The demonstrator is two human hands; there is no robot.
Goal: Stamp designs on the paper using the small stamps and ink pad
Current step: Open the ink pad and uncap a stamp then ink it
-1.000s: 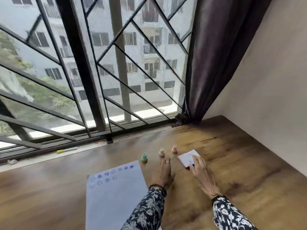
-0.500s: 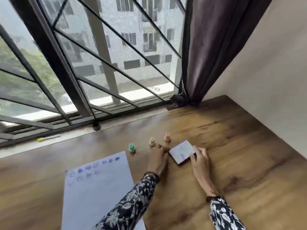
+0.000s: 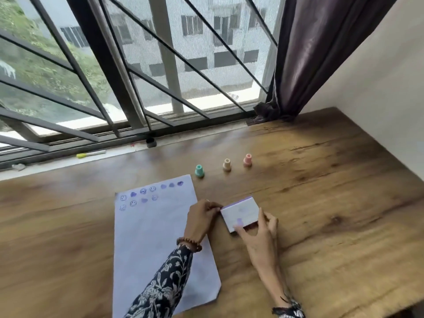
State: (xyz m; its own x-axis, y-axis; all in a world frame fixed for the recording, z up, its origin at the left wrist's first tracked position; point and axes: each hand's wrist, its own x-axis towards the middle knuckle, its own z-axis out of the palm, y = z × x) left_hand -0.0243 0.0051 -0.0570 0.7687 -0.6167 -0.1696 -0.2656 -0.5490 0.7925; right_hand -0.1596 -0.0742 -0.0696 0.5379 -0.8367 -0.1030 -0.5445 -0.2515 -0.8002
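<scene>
A white sheet of paper [image 3: 151, 232] lies on the wooden table [image 3: 321, 203], with several purple smiley and heart prints along its top. To its right sits the small white ink pad [image 3: 241, 212], lid on, with a purple edge. My left hand [image 3: 202, 220] grips the pad's left end, and my right hand [image 3: 259, 230] holds its near and right edges with thumb and fingers. Three small stamps stand behind it: green [image 3: 199, 171], beige [image 3: 227, 164] and pink [image 3: 247, 159].
A window with black bars runs along the table's far side. On its sill lie a yellow-capped marker [image 3: 90, 154] and a small black object [image 3: 151, 142]. A dark curtain [image 3: 309, 53] hangs at the back right, beside a beige wall.
My view tilted down and both hands drew nearer to me. The ink pad came with them, and my left hand went from lying flat near the stamps to gripping the pad's left end.
</scene>
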